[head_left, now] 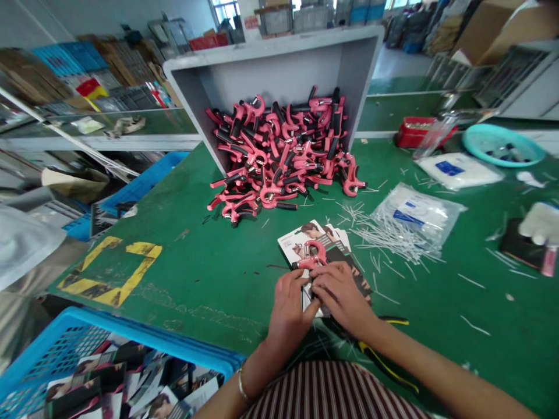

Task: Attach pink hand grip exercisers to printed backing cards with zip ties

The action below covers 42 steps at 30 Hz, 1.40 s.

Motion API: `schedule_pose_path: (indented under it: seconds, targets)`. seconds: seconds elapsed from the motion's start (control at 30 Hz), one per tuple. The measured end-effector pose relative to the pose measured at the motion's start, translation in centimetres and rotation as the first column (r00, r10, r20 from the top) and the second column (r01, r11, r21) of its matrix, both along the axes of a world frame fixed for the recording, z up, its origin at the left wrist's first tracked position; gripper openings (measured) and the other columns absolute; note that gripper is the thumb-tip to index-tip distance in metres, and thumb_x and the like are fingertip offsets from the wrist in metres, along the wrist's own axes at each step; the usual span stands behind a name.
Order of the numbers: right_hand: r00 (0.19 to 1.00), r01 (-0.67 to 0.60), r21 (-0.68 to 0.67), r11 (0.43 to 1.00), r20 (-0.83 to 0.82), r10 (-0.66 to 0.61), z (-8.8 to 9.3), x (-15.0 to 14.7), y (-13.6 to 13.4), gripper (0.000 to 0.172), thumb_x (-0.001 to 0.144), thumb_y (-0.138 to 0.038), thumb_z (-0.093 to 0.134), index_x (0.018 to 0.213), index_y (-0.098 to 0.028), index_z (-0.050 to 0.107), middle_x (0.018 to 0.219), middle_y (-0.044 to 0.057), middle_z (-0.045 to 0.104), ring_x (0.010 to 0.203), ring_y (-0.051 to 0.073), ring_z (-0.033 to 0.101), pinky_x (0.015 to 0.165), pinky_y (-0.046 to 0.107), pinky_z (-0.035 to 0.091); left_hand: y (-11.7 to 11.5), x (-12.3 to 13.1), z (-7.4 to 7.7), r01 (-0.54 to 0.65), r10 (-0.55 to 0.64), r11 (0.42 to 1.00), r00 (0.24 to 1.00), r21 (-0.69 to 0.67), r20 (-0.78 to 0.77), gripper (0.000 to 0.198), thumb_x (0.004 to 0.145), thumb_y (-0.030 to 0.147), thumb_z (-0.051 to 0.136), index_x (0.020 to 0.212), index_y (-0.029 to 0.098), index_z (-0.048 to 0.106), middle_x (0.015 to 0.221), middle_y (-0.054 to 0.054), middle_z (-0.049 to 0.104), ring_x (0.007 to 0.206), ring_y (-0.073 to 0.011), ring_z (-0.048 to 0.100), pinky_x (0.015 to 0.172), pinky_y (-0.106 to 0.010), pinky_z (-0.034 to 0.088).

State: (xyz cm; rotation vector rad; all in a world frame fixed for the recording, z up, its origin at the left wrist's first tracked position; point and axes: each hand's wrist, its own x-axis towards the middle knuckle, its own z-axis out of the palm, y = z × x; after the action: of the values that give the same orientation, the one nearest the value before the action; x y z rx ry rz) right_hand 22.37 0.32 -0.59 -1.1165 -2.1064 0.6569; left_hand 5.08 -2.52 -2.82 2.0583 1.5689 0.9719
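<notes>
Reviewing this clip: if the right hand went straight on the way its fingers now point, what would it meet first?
Most likely the pink-and-black hand grip exerciser on the printed card. The right hand points up and left towards it and seems almost against it, though depth is hard to judge from this view.

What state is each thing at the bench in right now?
Printed card stack: slightly fanned.
Pink hand gripper: lying on the card stack.
Left hand: curled on the card stack.
Right hand: pressing on the pink hand gripper.
Other hand grippers: heaped, spilling from the grey bin.
Blue plastic crate: filled with printed cards.
White plastic ties: scattered loose.
</notes>
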Motion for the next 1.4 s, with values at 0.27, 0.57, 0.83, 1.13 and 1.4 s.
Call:
schedule_pose_path:
  seconds: [0.27, 0.57, 0.83, 1.13, 1.4]
  targets:
    - [0.987, 0.156, -0.027, 0.987, 0.046, -0.154, -0.8, 4.1, -0.7, 0.015, 0.096, -0.03, 0.051, 0.104, -0.023, 0.06, 0.116, 0.008, 0.064, 0.114, 0.025, 0.05, 0.099, 0.047, 0.035, 1.7, -2.9, -0.4, 0.05, 0.025, 0.965, 0.961, -0.259, 0.276, 0.015, 0.092, 0.028, 0.055, 0.098, 0.018, 0.064, 0.122, -0.011, 0.063, 0.112, -0.0228, 0.06, 0.098, -0.041, 0.045]
    - [0.807, 0.054, -0.062, 0.997, 0.59, -0.007, -3.0, 12.3, -9.3, 0.073, 0.068, -0.031, 0.069, 0.138, -0.022, 0.047, 0.128, 0.018, 0.057, 0.109, 0.038, 0.055, 0.086, 0.056, 0.046, 4.9, -5.4, 2.2, 0.392, 0.331, 0.67, 0.602, -0.631, 0.726, 0.055, 0.073, 0.04, 0.076, 0.118, 0.013, 0.058, 0.104, -0.01, 0.07, 0.08, -0.0179, 0.068, 0.071, -0.028, 0.052]
    - [0.983, 0.035, -0.737, 0.675, 0.146, 0.108, 2.0, 12.5, -9.0, 0.024, 0.082, -0.038, 0.053, 0.097, -0.024, 0.065, 0.09, 0.009, 0.067, 0.078, 0.024, 0.064, 0.068, 0.033, 0.054, 4.5, -3.8, 3.3, 0.227, 0.111, 0.839, 0.817, -0.494, 0.565, 0.047, 0.076, 0.037, 0.072, 0.115, 0.015, 0.059, 0.098, -0.005, 0.069, 0.083, -0.0193, 0.064, 0.072, -0.028, 0.049]
    - [0.945, -0.326, -0.889, 0.321, -0.318, 0.079, 6.8, 9.6, -2.8, 0.04, 0.086, -0.034, 0.058, 0.123, -0.02, 0.053, 0.109, 0.012, 0.065, 0.093, 0.023, 0.066, 0.07, 0.032, 0.057, 4.1, -1.3, 7.3, 0.234, -0.147, 0.9, 0.957, -0.368, 0.25, 0.04, 0.081, 0.035, 0.065, 0.118, 0.02, 0.059, 0.102, -0.004, 0.069, 0.085, -0.0212, 0.062, 0.075, -0.029, 0.047]
    - [0.97, -0.229, -0.972, 0.052, -0.223, 0.091, 10.8, 8.8, 1.5, 0.03, 0.083, -0.032, 0.064, 0.111, -0.02, 0.061, 0.099, 0.009, 0.07, 0.085, 0.022, 0.07, 0.056, 0.028, 0.058, 4.5, -0.8, 8.0, 0.252, -0.236, 0.899, 0.968, -0.358, 0.09, 0.042, 0.086, 0.035, 0.06, 0.124, 0.021, 0.054, 0.113, -0.008, 0.066, 0.095, -0.0262, 0.063, 0.079, -0.032, 0.046]
